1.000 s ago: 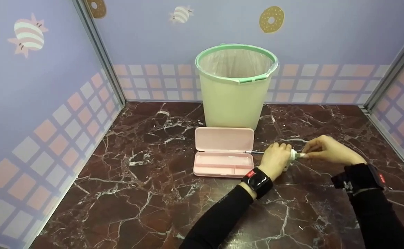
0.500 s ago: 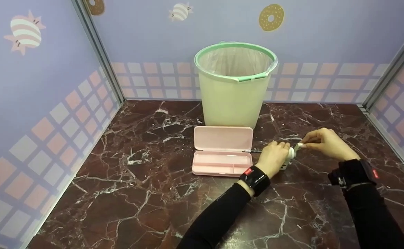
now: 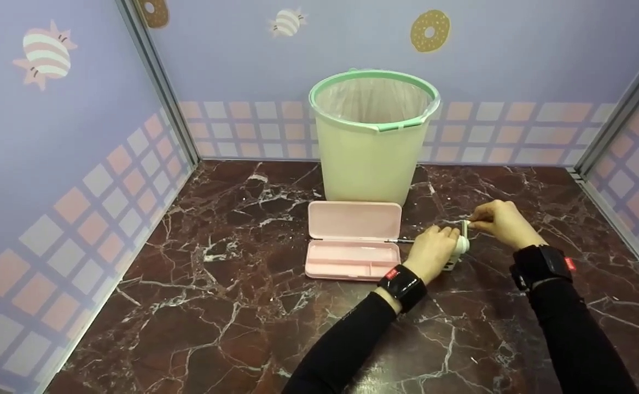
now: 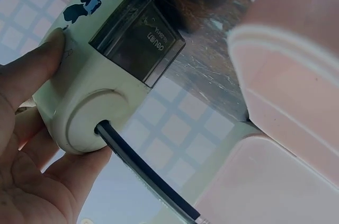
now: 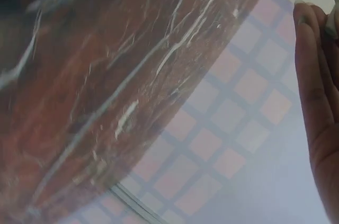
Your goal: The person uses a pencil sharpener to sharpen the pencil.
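Note:
My left hand [image 3: 433,249] grips a pale crank pencil sharpener [image 4: 79,94] on the table, fingers around its body. A dark pencil [image 4: 143,173] sticks out of the round hole in its face, pointing toward the pink pencil case [image 3: 352,269]. A clear shavings drawer [image 4: 140,38] shows on the sharpener's side. My right hand [image 3: 503,221] pinches the sharpener's crank handle [image 3: 465,229], which stands upright at the far end. In the right wrist view the fingers [image 5: 315,70] show only at the right edge, and the handle cannot be made out.
Open, the pink case lies left of the sharpener, its lid tilted back. Behind it stands a pale green bin [image 3: 371,158] with a liner. Patterned panels [image 3: 232,54] close off the back and sides of the dark marbled table [image 3: 199,317].
My right hand has swung the crank handle from pointing right to upright, moving up and left. My left hand stays on the sharpener, with the pencil still in its hole.

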`<state>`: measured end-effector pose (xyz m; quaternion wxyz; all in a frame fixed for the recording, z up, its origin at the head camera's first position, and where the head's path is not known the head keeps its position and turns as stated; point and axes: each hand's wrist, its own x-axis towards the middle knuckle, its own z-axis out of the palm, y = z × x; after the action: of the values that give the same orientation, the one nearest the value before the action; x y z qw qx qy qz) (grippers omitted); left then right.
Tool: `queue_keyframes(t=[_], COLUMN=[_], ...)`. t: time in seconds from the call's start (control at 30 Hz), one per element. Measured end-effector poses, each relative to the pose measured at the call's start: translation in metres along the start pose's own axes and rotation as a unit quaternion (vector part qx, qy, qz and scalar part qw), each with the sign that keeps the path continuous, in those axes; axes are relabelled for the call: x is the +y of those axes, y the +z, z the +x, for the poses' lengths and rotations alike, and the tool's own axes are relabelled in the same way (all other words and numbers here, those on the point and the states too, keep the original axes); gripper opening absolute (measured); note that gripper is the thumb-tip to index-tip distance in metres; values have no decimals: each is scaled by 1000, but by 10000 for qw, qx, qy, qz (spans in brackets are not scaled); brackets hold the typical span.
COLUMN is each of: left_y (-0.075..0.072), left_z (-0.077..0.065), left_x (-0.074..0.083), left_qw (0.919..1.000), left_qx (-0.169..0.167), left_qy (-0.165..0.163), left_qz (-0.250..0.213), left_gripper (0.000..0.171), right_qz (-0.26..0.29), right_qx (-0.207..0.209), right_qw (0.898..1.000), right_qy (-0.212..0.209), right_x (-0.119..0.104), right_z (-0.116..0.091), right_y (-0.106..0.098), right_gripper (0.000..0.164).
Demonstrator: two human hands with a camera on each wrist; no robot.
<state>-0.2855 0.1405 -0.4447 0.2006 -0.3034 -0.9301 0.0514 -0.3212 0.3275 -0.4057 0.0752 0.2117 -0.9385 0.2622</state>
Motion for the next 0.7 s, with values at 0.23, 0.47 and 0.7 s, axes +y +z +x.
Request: queue_keyframes(t=[0.23, 0.47, 0.7], left_y=[1, 0, 3], left_z=[-2, 0, -1], left_x=[-2, 0, 0], left_qw=[10000, 9998, 9995], left_qx=[44, 172, 312], left_qy=[-54, -1, 14], left_qz=[-16, -101, -11], left_gripper=[37, 35, 34], right_qz=[-553, -695, -706], right_qx=[78, -23, -267], right_qw=[9977, 9962, 9956], right_qy=[-393, -525, -550], right_x=[2, 11, 10], right_z=[7, 4, 7], right_y=[21, 29, 26], right_gripper=[7, 8, 7])
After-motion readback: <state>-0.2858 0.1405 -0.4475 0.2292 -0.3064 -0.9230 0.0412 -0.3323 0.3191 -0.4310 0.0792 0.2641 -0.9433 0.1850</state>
